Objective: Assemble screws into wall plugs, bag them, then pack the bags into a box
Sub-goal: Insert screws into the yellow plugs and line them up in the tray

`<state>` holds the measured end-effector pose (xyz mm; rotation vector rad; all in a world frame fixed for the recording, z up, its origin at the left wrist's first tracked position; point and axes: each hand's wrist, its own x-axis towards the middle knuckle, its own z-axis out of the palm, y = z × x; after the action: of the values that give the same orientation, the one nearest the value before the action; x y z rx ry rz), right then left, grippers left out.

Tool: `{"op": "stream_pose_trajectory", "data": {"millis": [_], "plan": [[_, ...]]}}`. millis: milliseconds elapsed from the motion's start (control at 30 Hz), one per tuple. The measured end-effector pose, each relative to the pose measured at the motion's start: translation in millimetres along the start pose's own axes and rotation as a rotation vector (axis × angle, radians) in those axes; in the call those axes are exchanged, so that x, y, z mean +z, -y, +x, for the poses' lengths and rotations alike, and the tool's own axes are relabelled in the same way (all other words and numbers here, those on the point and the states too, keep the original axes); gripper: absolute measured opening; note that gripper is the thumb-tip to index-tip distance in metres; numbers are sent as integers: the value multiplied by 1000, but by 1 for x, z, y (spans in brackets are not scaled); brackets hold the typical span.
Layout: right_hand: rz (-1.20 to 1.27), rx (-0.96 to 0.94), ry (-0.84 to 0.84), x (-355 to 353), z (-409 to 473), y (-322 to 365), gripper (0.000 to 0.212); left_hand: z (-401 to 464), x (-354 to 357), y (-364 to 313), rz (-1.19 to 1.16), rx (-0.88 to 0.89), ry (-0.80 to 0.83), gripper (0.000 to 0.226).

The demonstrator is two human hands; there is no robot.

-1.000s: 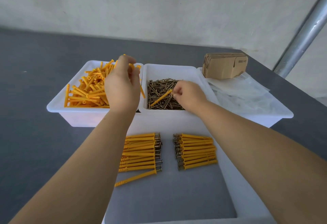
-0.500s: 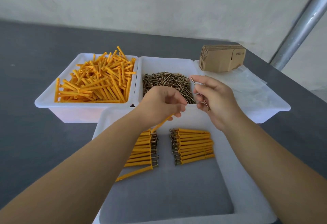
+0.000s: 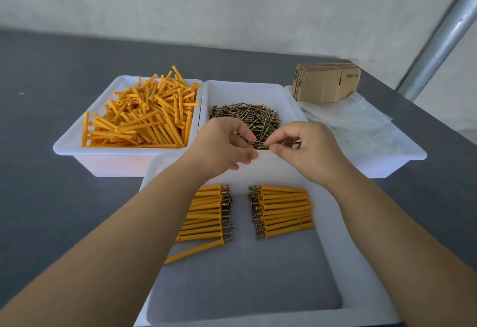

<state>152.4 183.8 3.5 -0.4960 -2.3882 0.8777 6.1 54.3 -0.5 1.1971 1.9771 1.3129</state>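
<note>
Both hands have met at frame centre from the bins, left hand (image 3: pixel 222 146) pinching a plug, right hand (image 3: pixel 307 148) pinching a screw (image 3: pixel 262 141): insertion apparently beginning.

Your left hand (image 3: pixel 222 146) and right hand (image 3: pixel 307 149) pinch a thin brass-coloured screw (image 3: pixel 260 143) between them over the white plastic tray of screws (image 3: pixel 219 91), above two rows of assembled yellow wall plugs (image 3: pixel 284 210)

Soft, even daylight fills my view, bright without glare. Only faint shadows lie under my arms on the grey bench (image 3: pixel 51 197). The wide lens bows the bench edges and the metal pole (image 3: pixel 438 37); focus stays sharp throughout.
</note>
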Motion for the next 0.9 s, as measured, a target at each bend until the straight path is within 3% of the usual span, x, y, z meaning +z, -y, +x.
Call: {"op": "stream_pose_trajectory", "data": {"millis": [200,367,533,600,667,733,900], "plan": [[-26,-62,89,7,-1,-2,22,-2,5,-2,-5,47,71,21],[540,15,47,6,4,9,35,-4,8,-5,-98,65,112,27],[929,142,20,4,5,17,53,-6,15,-9,-107,121,144,31],[969,150,97,6,2,18,62,-6,17,-9,-105,131,116,30],[860,128,168,11,0,23,65,-5,19,-8,-125,124,71,29],[746,100,102,14,2,27,65,-5,19,-8,-146,111,70,31],[671,213,-351,-1,8,13,43,-8,23,-10,10,188,181,15]]}}
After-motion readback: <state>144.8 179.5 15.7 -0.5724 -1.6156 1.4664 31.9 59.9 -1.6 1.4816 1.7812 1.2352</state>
